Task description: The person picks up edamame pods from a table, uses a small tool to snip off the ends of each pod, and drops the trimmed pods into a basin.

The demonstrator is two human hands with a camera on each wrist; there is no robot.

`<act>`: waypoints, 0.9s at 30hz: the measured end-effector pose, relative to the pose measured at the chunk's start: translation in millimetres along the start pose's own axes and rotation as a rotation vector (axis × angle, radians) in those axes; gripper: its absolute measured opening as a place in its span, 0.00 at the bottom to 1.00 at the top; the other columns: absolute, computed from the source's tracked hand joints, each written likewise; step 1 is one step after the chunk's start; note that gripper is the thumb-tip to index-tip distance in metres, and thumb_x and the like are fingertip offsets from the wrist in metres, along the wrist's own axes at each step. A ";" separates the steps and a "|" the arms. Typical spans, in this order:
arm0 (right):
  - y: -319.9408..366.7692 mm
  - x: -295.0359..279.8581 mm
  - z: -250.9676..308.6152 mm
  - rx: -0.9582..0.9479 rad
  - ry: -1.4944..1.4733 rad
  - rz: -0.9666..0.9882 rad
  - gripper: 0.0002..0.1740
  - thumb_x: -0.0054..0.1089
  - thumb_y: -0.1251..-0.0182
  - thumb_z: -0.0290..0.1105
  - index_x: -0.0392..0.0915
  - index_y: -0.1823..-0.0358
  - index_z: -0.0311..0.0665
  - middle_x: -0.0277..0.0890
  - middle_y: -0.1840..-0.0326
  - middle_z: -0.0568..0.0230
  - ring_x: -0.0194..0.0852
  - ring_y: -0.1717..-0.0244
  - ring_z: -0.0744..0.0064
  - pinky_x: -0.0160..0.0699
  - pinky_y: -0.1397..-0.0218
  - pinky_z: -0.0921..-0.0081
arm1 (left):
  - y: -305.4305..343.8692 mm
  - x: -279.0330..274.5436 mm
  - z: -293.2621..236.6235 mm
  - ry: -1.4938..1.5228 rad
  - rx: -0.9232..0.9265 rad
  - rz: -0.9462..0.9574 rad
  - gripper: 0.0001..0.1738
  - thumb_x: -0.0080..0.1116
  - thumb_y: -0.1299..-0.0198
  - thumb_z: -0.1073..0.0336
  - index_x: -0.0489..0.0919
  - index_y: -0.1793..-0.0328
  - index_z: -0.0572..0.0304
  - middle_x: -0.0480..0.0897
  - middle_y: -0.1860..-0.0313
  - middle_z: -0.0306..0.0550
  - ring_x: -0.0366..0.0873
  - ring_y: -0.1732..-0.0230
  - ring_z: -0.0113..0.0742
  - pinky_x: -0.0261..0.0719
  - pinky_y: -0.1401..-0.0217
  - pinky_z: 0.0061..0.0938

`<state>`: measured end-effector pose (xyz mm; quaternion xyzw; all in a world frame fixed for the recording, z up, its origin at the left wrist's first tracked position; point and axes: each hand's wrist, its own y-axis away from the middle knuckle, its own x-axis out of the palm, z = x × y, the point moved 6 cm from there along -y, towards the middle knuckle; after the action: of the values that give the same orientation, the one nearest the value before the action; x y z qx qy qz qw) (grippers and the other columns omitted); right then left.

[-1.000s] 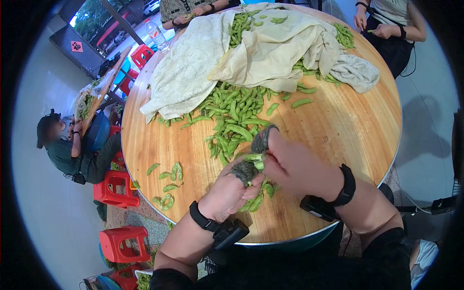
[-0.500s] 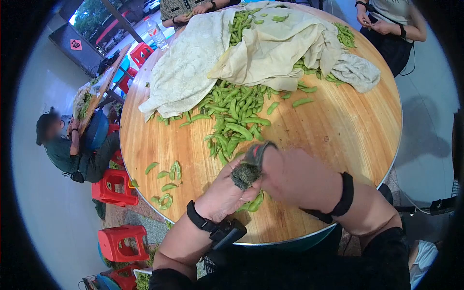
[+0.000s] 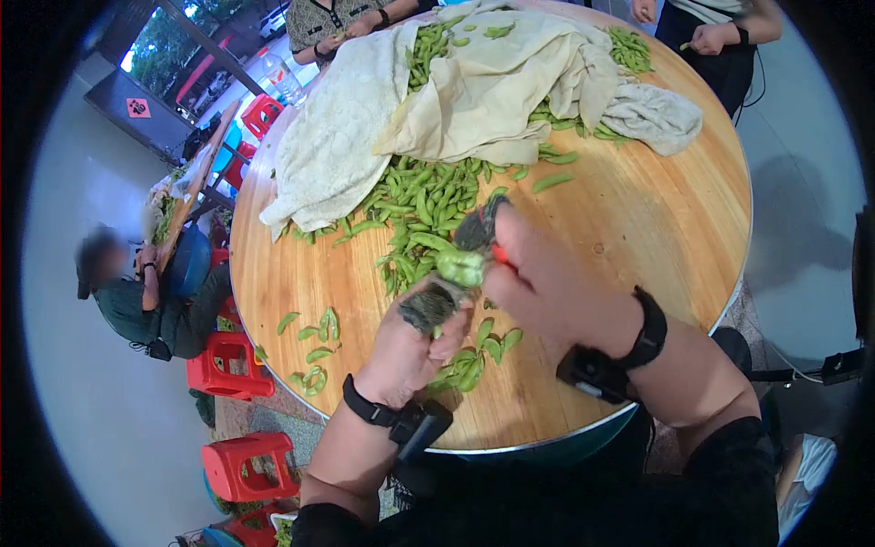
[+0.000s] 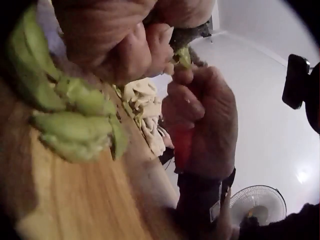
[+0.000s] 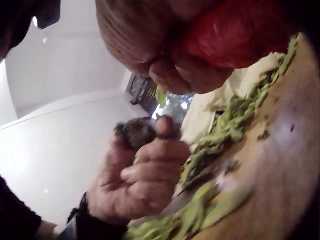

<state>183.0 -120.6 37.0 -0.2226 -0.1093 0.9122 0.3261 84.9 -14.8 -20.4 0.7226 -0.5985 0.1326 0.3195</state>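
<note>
In the head view, a pale green soybean pod (image 3: 462,267) spans the gap between the two hands. My left hand (image 3: 392,354), a dark grey cover on its finger, is curled with bits of green showing at its fingers. My right hand (image 3: 547,290) has its fingers curled round a smooth red object (image 5: 232,35); its far end is hidden in the fist. Dark cloth also wraps a digit of this hand. A bit of pod (image 4: 184,57) shows between the hands in the left wrist view. Several pods (image 3: 469,366) lie on the table beside the left hand.
Beyond the hands, a heap of pods (image 3: 424,196) lies partly under cream cloths (image 3: 492,114) on the round wooden table (image 3: 638,228). A few loose pods (image 3: 314,354) are at left. Red stools (image 3: 246,467) stand on the floor; other people are around.
The hands, closely overlapping half a second ago, are now farther apart, with a pale pod visible between them. More pods show on the table beside the left hand. The head view has shifted slightly.
</note>
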 end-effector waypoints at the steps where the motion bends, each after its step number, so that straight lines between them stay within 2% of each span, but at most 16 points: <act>1: -3.0 -4.8 -4.6 -0.018 0.074 0.042 0.11 0.51 0.43 0.28 0.61 0.64 0.30 0.68 0.79 0.42 0.72 0.72 0.41 0.69 0.71 0.54 | 5.3 -0.8 -6.7 -0.005 0.007 0.002 0.14 0.41 0.31 0.61 0.71 0.53 0.65 0.69 0.77 0.37 0.58 0.84 0.21 0.52 0.83 0.14; 3: -1.8 -9.3 -4.3 -0.038 0.145 0.084 0.09 0.49 0.44 0.27 0.62 0.65 0.31 0.69 0.78 0.42 0.72 0.71 0.40 0.68 0.71 0.53 | 21.8 1.4 -24.5 0.201 0.093 0.080 0.18 0.38 0.30 0.57 0.71 0.56 0.66 0.66 0.80 0.37 0.57 0.85 0.21 0.53 0.84 0.14; 5: 5.4 6.1 -6.1 0.008 0.259 0.387 0.08 0.50 0.44 0.28 0.64 0.68 0.31 0.69 0.77 0.42 0.71 0.72 0.41 0.68 0.70 0.54 | 56.5 14.8 -44.6 0.179 0.169 0.075 0.21 0.36 0.31 0.54 0.72 0.58 0.66 0.64 0.80 0.36 0.55 0.86 0.21 0.53 0.84 0.15; 6: 7.8 8.7 -5.9 -0.002 0.254 0.390 0.08 0.50 0.44 0.28 0.64 0.68 0.31 0.69 0.77 0.42 0.71 0.72 0.41 0.68 0.70 0.54 | 77.0 17.7 -47.7 0.260 0.173 0.090 0.22 0.37 0.32 0.52 0.73 0.57 0.66 0.69 0.78 0.39 0.62 0.85 0.25 0.60 0.82 0.16; 7: 12.1 16.0 -6.3 -0.049 0.283 0.433 0.07 0.51 0.44 0.28 0.65 0.68 0.32 0.69 0.77 0.43 0.71 0.72 0.42 0.69 0.70 0.55 | 106.7 -0.4 -44.3 0.129 0.367 -0.040 0.22 0.46 0.36 0.52 0.73 0.54 0.67 0.77 0.70 0.46 0.74 0.75 0.32 0.73 0.72 0.22; 8: 14.8 22.0 -7.5 -0.098 0.314 0.475 0.07 0.51 0.44 0.28 0.66 0.68 0.33 0.69 0.77 0.44 0.71 0.73 0.43 0.69 0.70 0.55 | 139.3 -29.0 -33.8 -0.413 0.292 -0.213 0.19 0.62 0.46 0.59 0.75 0.56 0.67 0.80 0.62 0.52 0.80 0.61 0.39 0.78 0.58 0.31; 9: 14.6 23.7 -11.7 -0.109 0.310 0.474 0.07 0.51 0.44 0.28 0.66 0.68 0.33 0.69 0.77 0.44 0.71 0.73 0.43 0.69 0.70 0.55 | 139.9 4.3 -31.9 -0.285 0.268 0.141 0.18 0.70 0.56 0.68 0.78 0.59 0.67 0.81 0.61 0.50 0.79 0.55 0.39 0.77 0.52 0.30; 10: 12.6 16.2 -6.7 -0.279 0.323 0.303 0.06 0.51 0.44 0.28 0.66 0.68 0.33 0.70 0.77 0.46 0.72 0.73 0.45 0.69 0.70 0.56 | 147.6 25.2 -20.1 -0.362 0.285 0.082 0.12 0.68 0.53 0.73 0.79 0.62 0.67 0.81 0.61 0.49 0.79 0.56 0.37 0.76 0.52 0.28; 12: 11.7 2.8 -4.2 -0.453 0.336 0.129 0.06 0.51 0.44 0.28 0.67 0.68 0.34 0.70 0.78 0.47 0.72 0.73 0.46 0.70 0.70 0.56 | 149.0 -0.3 43.1 -0.596 -0.214 0.237 0.07 0.58 0.40 0.71 0.77 0.56 0.65 0.79 0.60 0.42 0.76 0.56 0.28 0.73 0.52 0.23; 13: 6.5 -6.9 -7.6 -0.439 0.413 0.043 0.06 0.52 0.44 0.28 0.66 0.69 0.34 0.68 0.78 0.49 0.71 0.74 0.48 0.69 0.71 0.56 | 142.8 -10.8 76.2 -0.562 -0.276 0.248 0.14 0.61 0.42 0.69 0.76 0.50 0.61 0.79 0.61 0.37 0.75 0.61 0.24 0.75 0.58 0.20; 15: 7.8 -16.7 -14.0 -0.430 0.492 -0.042 0.07 0.53 0.44 0.27 0.66 0.69 0.35 0.67 0.79 0.51 0.70 0.75 0.49 0.67 0.72 0.56 | 131.8 -26.2 124.4 -0.588 -0.535 0.134 0.13 0.50 0.34 0.63 0.74 0.47 0.62 0.75 0.60 0.35 0.72 0.59 0.26 0.71 0.57 0.20; 17: 8.9 -19.3 -31.4 -0.201 0.740 -0.019 0.07 0.53 0.44 0.28 0.65 0.69 0.34 0.68 0.77 0.50 0.71 0.74 0.49 0.69 0.70 0.57 | 109.3 -59.6 171.0 -0.547 -0.350 0.150 0.16 0.51 0.35 0.64 0.73 0.43 0.62 0.77 0.53 0.40 0.74 0.53 0.32 0.73 0.51 0.24; 19: 10.2 -11.9 -28.1 -0.113 0.766 0.064 0.08 0.53 0.44 0.28 0.64 0.69 0.34 0.68 0.76 0.50 0.71 0.74 0.49 0.69 0.70 0.58 | 87.3 -37.7 155.5 -1.440 0.410 0.172 0.19 0.53 0.38 0.67 0.72 0.41 0.63 0.77 0.47 0.48 0.76 0.48 0.40 0.74 0.46 0.30; 21: 13.4 0.4 -26.3 -0.029 0.793 0.144 0.08 0.54 0.43 0.29 0.64 0.69 0.35 0.68 0.76 0.49 0.71 0.74 0.49 0.69 0.70 0.60 | 83.1 -34.1 152.7 -1.434 0.427 0.176 0.19 0.53 0.38 0.67 0.72 0.41 0.63 0.77 0.46 0.48 0.76 0.47 0.40 0.73 0.46 0.30; 23: 22.0 27.9 -12.0 -0.292 0.443 0.330 0.09 0.54 0.42 0.30 0.64 0.68 0.35 0.67 0.76 0.49 0.71 0.74 0.49 0.70 0.70 0.60 | 79.8 -31.2 151.7 -1.430 0.418 0.192 0.19 0.54 0.38 0.67 0.72 0.41 0.63 0.77 0.46 0.49 0.76 0.47 0.41 0.73 0.46 0.31; 27: 13.1 37.6 -8.7 -0.230 0.320 0.422 0.09 0.54 0.41 0.31 0.64 0.68 0.36 0.67 0.76 0.49 0.71 0.73 0.49 0.69 0.70 0.60 | 79.3 -30.3 151.7 -1.426 0.371 0.236 0.20 0.54 0.39 0.67 0.72 0.41 0.62 0.77 0.46 0.49 0.76 0.47 0.42 0.73 0.45 0.32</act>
<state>154.1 -105.9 12.3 -0.4172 -0.1106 0.8947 0.1149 -26.9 -91.5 -129.2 0.6062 -0.7021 -0.2361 -0.2897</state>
